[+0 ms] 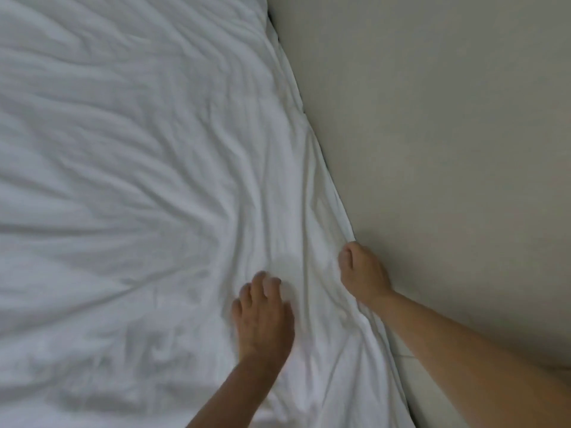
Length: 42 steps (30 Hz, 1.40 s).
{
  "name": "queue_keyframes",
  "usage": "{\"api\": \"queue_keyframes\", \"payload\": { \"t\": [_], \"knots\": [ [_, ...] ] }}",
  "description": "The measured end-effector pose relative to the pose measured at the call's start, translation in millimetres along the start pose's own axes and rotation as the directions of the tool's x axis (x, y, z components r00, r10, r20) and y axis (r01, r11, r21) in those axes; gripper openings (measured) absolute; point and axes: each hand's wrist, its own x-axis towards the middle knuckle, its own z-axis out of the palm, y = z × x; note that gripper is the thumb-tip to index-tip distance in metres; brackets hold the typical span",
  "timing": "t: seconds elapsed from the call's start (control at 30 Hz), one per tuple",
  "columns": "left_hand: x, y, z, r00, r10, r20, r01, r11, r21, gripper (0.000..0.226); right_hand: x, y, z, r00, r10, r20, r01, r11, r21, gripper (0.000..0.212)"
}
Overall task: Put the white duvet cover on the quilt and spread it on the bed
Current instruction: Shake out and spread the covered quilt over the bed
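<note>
The white duvet cover (129,180) lies wrinkled over the bed and fills the left two thirds of the head view; the quilt itself is hidden. My left hand (262,316) rests palm down on the cloth near the lower middle, fingers spread. Further right, my right hand (361,273) has its fingers curled around the cover's right edge, where the cloth meets the wall. Creases fan out from both hands toward the left.
A plain beige wall (448,134) runs along the bed's right side, right against the cover's edge. A dark narrow gap (273,26) shows between bedding and wall at the top. A strip of pale floor (404,356) appears under my right forearm.
</note>
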Motion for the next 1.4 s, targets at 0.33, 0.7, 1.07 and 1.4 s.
{"api": "queue_keyframes", "payload": {
  "t": [0.33, 0.7, 1.07, 1.4],
  "knots": [
    [161, -71, 1, 0.904, 0.178, 0.39, -0.315, 0.892, 0.324, 0.09, 124, -46, 24, 0.99, 0.122, 0.077, -0.116, 0.99, -0.084, 0.042],
    [271, -130, 5, 0.998, -0.059, -0.021, 0.063, 0.904, 0.423, 0.075, 166, -70, 8, 0.936, 0.16, 0.315, 0.166, 0.588, -0.792, 0.043],
    [279, -152, 24, 0.998, -0.027, -0.048, 0.042, 0.934, 0.356, 0.071, 294, -101, 2, 0.991, 0.085, 0.106, -0.082, 0.996, -0.028, 0.044],
    [282, -161, 34, 1.0, -0.011, -0.02, 0.017, 0.95, 0.312, 0.072, 356, -145, -5, 0.901, 0.257, 0.349, -0.433, 0.571, 0.697, 0.018]
  ]
}}
